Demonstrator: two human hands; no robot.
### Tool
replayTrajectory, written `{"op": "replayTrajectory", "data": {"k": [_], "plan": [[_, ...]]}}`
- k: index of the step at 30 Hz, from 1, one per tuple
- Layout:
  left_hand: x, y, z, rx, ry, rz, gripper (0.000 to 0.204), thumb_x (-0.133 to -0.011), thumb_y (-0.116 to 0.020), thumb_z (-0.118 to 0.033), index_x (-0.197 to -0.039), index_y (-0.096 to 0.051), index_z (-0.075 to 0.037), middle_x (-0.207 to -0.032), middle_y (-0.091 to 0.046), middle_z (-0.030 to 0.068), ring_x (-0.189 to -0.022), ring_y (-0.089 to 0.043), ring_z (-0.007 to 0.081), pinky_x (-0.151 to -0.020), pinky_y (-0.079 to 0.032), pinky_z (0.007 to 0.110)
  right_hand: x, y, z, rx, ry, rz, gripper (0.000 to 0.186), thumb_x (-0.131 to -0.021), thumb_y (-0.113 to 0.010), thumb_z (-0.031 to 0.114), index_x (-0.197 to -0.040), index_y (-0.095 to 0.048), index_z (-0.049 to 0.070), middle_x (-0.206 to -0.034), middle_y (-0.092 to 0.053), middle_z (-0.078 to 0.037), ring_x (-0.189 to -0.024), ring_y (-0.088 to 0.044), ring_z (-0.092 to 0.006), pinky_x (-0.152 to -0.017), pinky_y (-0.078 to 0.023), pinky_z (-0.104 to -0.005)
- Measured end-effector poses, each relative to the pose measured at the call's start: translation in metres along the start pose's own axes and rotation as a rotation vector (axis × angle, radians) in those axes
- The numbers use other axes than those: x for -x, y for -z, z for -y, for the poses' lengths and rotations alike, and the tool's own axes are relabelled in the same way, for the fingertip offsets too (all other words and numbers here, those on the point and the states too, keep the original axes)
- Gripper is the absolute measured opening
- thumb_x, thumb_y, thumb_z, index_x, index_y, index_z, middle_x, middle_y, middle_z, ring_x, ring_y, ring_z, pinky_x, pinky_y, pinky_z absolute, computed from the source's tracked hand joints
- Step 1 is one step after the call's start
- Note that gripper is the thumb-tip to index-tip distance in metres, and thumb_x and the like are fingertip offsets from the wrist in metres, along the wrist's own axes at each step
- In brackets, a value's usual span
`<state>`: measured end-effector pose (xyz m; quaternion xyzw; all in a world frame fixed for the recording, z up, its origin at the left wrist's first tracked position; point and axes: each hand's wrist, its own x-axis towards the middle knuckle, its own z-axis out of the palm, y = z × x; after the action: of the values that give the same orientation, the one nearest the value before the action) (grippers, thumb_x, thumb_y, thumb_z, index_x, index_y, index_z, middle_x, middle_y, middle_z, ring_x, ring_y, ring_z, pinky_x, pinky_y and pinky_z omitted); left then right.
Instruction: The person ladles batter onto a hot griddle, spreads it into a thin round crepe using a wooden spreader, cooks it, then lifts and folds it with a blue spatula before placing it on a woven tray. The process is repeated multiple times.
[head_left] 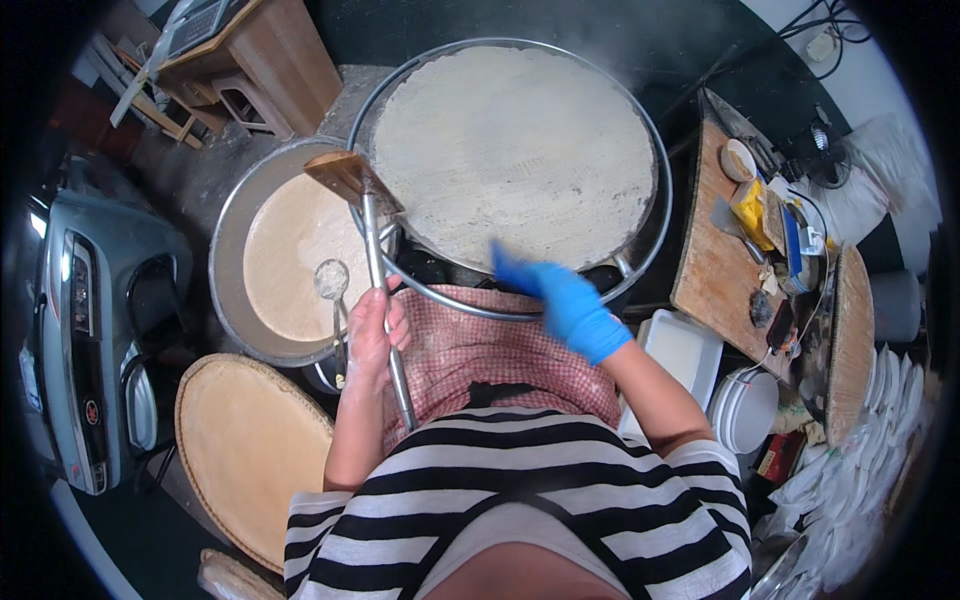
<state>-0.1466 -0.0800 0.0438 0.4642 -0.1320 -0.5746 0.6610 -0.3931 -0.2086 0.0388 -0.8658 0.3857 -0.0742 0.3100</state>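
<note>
My left hand [375, 325] is closed round the metal handle of a spreader [371, 235]. Its wooden head [343, 178] is raised above the gap between the batter tub and the griddle. A light blue glove covers my right hand [578, 312], which is at the griddle's near edge. From its fingers juts a darker blue flat piece, seemingly a scraper [513, 268], blurred by motion. A thin pale sheet of cooked batter [510, 150] covers most of the round griddle, inside a metal ring [668, 190]. Steam rises at the far right.
On the left is a large tub [225, 265] of batter with a ladle [331, 280] in it. Below it lies a round woven tray [250, 440]. To the right, a wooden board [705, 245] bears tools and a bowl; white tubs [745, 410] and plastic bags [850, 480] stand nearer.
</note>
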Motion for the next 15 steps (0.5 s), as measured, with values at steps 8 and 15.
{"op": "replayTrajectory", "data": {"k": [8, 15], "plan": [[-0.002, 0.000, 0.006, 0.005, 0.001, -0.012, 0.032, -0.095, -0.039, -0.027, -0.114, -0.048, -0.003, -0.059, -0.037, -0.0030, -0.042, -0.033, 0.0044, -0.037, -0.028, 0.018, -0.013, 0.073, -0.148, 0.381, -0.300, -0.405, 0.026, -0.087, -0.041, 0.008, -0.110, -0.053, 0.001, -0.102, -0.058, -0.022, -0.096, -0.056, -0.0355, -0.082, -0.044, -0.0399], [-0.008, -0.016, 0.010, -0.013, 0.041, 0.030, 0.033, -0.095, -0.039, -0.028, -0.114, -0.048, -0.003, -0.059, -0.037, -0.0031, -0.042, -0.034, 0.0045, -0.037, -0.029, 0.019, 0.020, -0.012, -0.118, 0.486, -0.064, -0.396, 0.029, -0.087, -0.043, 0.010, -0.113, -0.049, -0.001, -0.110, -0.054, -0.022, -0.095, -0.054, -0.0376, -0.083, -0.044, -0.0417]]}}
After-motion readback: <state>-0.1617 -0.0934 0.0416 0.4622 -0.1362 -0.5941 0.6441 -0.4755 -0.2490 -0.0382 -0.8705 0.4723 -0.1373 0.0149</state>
